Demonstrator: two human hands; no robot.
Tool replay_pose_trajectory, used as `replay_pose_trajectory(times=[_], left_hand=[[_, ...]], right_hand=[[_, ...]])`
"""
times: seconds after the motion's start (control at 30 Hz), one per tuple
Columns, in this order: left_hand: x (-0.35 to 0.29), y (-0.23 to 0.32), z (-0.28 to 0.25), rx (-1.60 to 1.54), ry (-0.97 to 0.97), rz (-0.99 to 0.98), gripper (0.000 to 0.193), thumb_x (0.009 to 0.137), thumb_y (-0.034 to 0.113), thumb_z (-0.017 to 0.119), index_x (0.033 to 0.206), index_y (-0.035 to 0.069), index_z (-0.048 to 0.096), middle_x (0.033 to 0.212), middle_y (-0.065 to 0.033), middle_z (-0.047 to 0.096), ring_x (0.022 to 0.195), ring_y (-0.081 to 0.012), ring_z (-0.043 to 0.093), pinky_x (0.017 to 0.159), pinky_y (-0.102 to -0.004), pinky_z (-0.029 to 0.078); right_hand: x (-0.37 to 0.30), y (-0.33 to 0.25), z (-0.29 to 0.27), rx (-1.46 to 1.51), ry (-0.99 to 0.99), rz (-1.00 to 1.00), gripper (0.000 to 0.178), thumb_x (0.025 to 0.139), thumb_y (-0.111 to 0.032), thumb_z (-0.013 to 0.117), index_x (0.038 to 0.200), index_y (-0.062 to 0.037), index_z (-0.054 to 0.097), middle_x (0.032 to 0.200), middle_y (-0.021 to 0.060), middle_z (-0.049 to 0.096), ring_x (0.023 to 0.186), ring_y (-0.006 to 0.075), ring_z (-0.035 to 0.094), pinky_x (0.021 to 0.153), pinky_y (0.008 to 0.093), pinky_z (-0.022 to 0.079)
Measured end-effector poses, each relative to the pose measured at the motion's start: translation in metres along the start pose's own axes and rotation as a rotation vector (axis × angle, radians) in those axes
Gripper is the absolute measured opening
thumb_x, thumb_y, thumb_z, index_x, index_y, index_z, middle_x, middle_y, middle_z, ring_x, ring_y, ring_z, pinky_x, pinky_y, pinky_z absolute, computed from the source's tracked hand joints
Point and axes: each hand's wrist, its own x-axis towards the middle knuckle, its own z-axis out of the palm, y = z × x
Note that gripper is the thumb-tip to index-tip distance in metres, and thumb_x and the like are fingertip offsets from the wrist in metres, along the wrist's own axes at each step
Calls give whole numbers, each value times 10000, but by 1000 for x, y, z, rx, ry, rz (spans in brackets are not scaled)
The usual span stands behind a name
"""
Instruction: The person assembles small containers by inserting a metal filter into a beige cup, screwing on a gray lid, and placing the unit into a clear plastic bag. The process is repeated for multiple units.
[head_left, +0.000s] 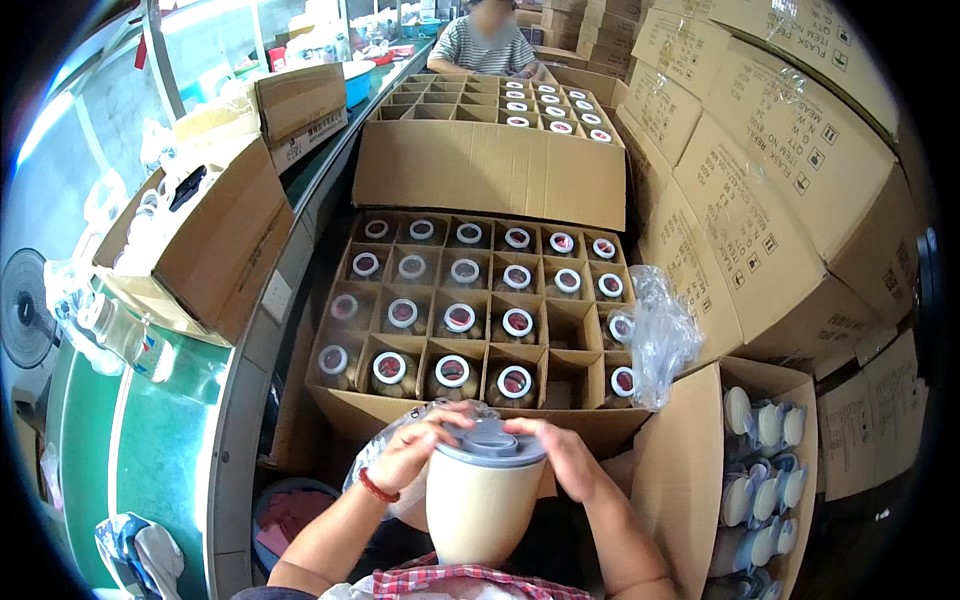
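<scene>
Just beyond the left hand and right hand stands a divided brown cardboard carton. Steadying the cream, tapered, opaque vessel and pressing its round grey plastic-looking lid evenly would likely serve best. The vessel is directly below the hands, which rest unclenched on the lid's opposite sides.

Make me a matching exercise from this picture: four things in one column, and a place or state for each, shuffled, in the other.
Things:
1. cream container
2. red bracelet
3. fan
4. blue-and-white cloth item

Places or states:
A. dark, at the left rim of the view
B. on the wrist of the left hand
C. lying on the green tabletop
D. topped by a grey lid

Pairs: 1-D, 2-B, 3-A, 4-C
</scene>
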Motion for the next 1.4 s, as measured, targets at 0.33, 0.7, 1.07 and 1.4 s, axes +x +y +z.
replay_pose_trajectory(times=[0.33,0.7,1.07,1.4], left_hand=[[41,69,107,1179,-104,147,147,898,172,605,969,68,682,988,-107,675,1003,-290,611,926,-417,427],[13,37,29,367,91,-111,221,944,221,573,1037,52,681,1087,-127,670,1073,-269,596,991,-395,415],[-4,-19,-24,-393,-31,13,307,931,320,600,856,50,725,964,-110,697,1156,-360,534,1083,-537,302],[32,65,95,1003,-69,125,187,930,232,609,962,84,717,1004,-66,697,1116,-230,582,1073,-466,319]], right_hand=[[59,74,3,1425,-436,224,766,999,-518,200,1230,115,563,1441,244,428,1340,357,406,1146,435,273],[39,10,-13,587,-85,471,662,1032,-444,221,1211,63,605,1270,209,599,1175,311,573,1061,405,396],[-6,-54,6,-414,-152,-37,639,1025,-484,324,1305,57,519,1346,226,530,1319,327,451,1106,391,323],[84,68,17,1282,-516,150,685,937,-531,452,1392,-20,449,1436,267,423,1331,403,407,1110,530,312]])
